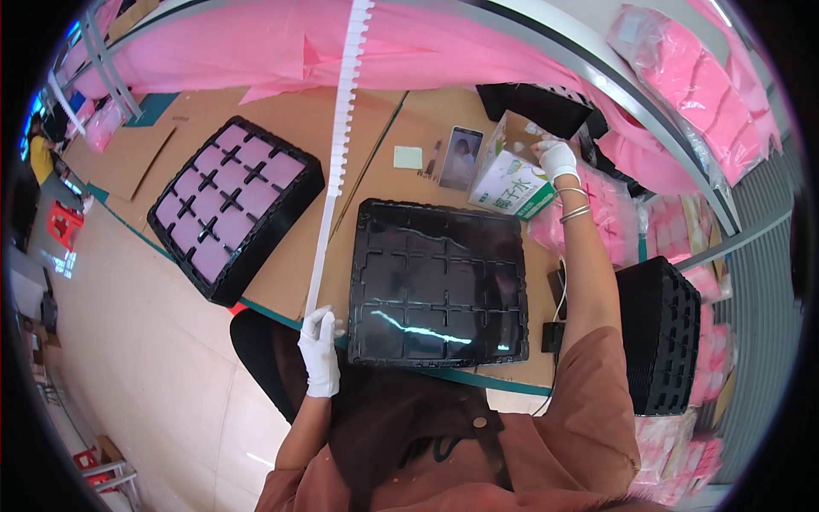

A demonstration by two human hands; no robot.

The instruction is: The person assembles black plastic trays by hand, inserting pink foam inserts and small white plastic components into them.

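Observation:
My left hand (320,352), in a white glove, is closed at the near edge of the table. Its fingers pinch the lower end of a long white toothed strip (341,119), which runs up past the top of the view. Over the open top of a white and green carton (510,181) is my right hand (558,160), gloved too, its fingers bent together; what they hold, if anything, is too small to make out. In front of me lies a black plastic tray (439,286) with a grid of shallow compartments and a shiny surface.
A second black tray (309,183) with pink-lilac pieces sits at the left. A phone (461,158) and a pale paper pad (408,157) lie beyond the middle tray. Stacked black trays (661,337) and pink bagged goods (589,209) stand right. A person (43,158) is far left.

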